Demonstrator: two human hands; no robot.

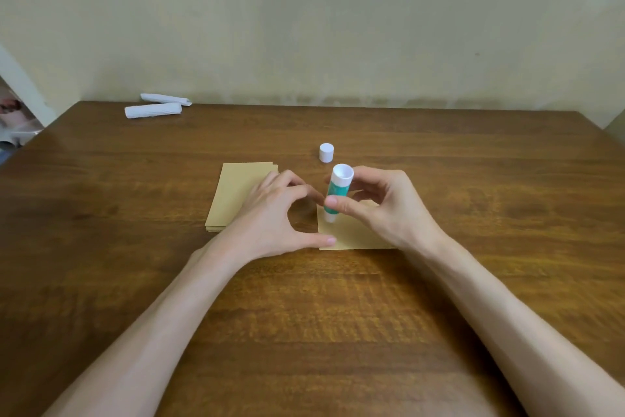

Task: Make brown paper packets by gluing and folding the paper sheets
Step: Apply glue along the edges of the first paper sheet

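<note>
A single brown paper sheet (355,235) lies flat on the wooden table (304,315), partly hidden under my hands. My right hand (382,207) grips a green and white glue stick (336,195), held nearly upright with its lower tip touching the sheet's left edge. My left hand (274,217) rests with spread fingers, thumb and fingertips pressing on that left edge. A stack of brown paper sheets (233,195) lies to the left, partly under my left hand. The glue stick's white cap (326,152) stands on the table just behind.
Two rolled white paper bundles (154,107) lie at the table's far left, near the wall. The table's left edge (30,146) runs diagonally, with clutter beyond it on the floor side.
</note>
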